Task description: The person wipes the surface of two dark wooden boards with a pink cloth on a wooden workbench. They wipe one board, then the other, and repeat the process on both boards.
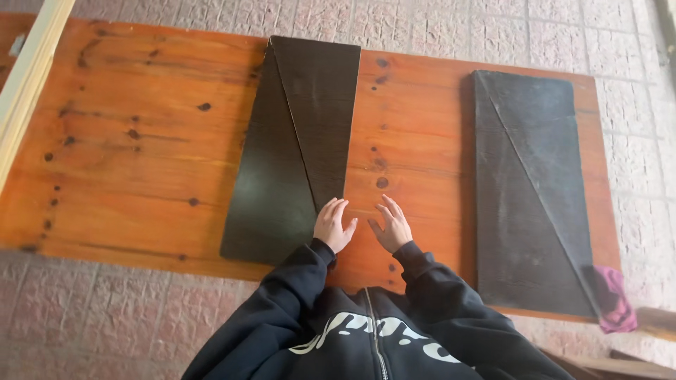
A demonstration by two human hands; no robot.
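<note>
1. The worktop [141, 155] is a long slab of orange-brown varnished pine boards with dark knots, seen from above. It stands on a floor of pale pinkish paving blocks [493, 28], which shows beyond its far edge, at its right end and along the near side.
2. Two dark panels lie flat on the wood. The near-black rectangular board with a diagonal seam [296, 148] lies left of centre, slightly skewed, running from the far edge almost to the near edge. The dusty grey-black rectangular board with a diagonal line [528, 190] lies near the right end, well apart from the first.
3. The left hand [334, 225] lies palm down with fingers spread, its fingertips touching the lower right corner of the near-black board. Its grip is open and holds nothing.
4. The right hand [391, 226] lies flat on bare wood just beside the left, fingers loosely spread, holding nothing. Both arms wear black hooded-jacket sleeves [429, 281].
5. A pale wooden batten [28, 77] slants across the left end of the worktop.
6. A crumpled magenta cloth [618, 299] sits at the near right corner, touching the grey-black board's corner.
7. Open wood lies between the two boards and, more broadly, between the batten and the near-black board.
</note>
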